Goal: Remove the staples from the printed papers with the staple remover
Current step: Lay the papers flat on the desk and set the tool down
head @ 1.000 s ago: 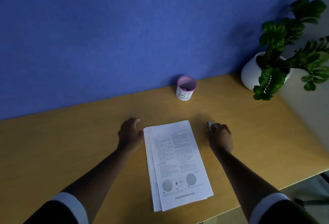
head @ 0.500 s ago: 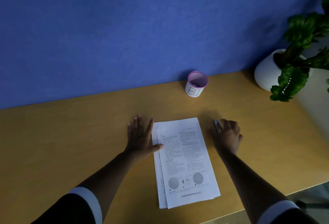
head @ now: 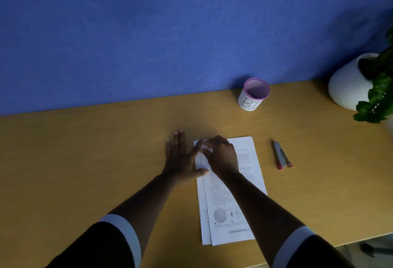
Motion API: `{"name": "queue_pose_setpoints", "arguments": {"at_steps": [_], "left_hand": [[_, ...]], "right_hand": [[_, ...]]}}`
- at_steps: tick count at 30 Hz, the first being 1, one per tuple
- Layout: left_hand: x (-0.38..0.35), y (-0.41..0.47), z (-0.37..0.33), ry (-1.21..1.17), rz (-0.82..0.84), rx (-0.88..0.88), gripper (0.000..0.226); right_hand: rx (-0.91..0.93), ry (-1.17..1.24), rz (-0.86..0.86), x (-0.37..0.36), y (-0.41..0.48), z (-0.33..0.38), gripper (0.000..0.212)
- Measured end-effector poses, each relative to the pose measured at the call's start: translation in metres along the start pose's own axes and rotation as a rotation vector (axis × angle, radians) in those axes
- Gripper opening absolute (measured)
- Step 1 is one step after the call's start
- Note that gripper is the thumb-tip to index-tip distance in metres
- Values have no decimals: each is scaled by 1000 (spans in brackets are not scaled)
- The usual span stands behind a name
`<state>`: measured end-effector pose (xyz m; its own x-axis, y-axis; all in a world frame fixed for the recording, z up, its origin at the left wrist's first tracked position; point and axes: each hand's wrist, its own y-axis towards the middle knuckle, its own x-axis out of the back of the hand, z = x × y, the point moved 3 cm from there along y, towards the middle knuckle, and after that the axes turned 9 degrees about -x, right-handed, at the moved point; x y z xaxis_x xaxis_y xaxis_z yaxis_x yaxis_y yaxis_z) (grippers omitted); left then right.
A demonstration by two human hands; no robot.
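The printed papers (head: 222, 204), a few white sheets slightly fanned, lie lengthwise on the wooden desk (head: 85, 161) in front of me. My left hand (head: 180, 159) rests flat with its fingers spread, half on the desk and half on the papers' left edge. My right hand (head: 221, 155) is over the papers' top-left corner, its fingertips pinched on that corner. The staple remover (head: 281, 157), a grey metal tool with red tips, lies by itself on the desk to the right of the papers, with neither hand touching it.
A white mesh cup with a pink rim marked "B1" (head: 253, 95) stands at the back by the blue wall. A white pot with a green plant (head: 348, 84) sits at the far right. The desk's front edge runs close at lower right.
My right hand has let go of the staple remover, left it on the desk, and moved left onto the papers' top-left corner. My left hand stays flat on the papers' left edge.
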<state>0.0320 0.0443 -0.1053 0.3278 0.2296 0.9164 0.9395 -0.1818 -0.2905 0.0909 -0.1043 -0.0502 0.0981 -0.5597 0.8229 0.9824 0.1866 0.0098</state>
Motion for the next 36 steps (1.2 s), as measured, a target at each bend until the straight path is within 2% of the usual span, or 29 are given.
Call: {"name": "queue_pose_setpoints", "arguments": {"at_steps": [4, 8, 14, 21, 29, 36], "left_hand": [[-2, 2, 1, 22, 2, 4, 117], [-3, 2, 1, 26, 3, 8, 120], [-1, 5, 2, 13, 72, 23, 120], [0, 5, 1, 31, 83, 15, 122], [2, 1, 1, -40, 77, 28, 123], [7, -1, 9, -212, 108, 69, 114]], "right_hand": [[-1, -128, -36, -5, 0, 0, 9], [-14, -113, -79, -6, 3, 2, 10], [55, -254, -33, -9, 7, 2, 10], [81, -285, -10, -11, 2, 3, 20], [-260, 182, -80, 2, 13, -6, 9], [-255, 300, -333, 71, 54, -18, 10]]}}
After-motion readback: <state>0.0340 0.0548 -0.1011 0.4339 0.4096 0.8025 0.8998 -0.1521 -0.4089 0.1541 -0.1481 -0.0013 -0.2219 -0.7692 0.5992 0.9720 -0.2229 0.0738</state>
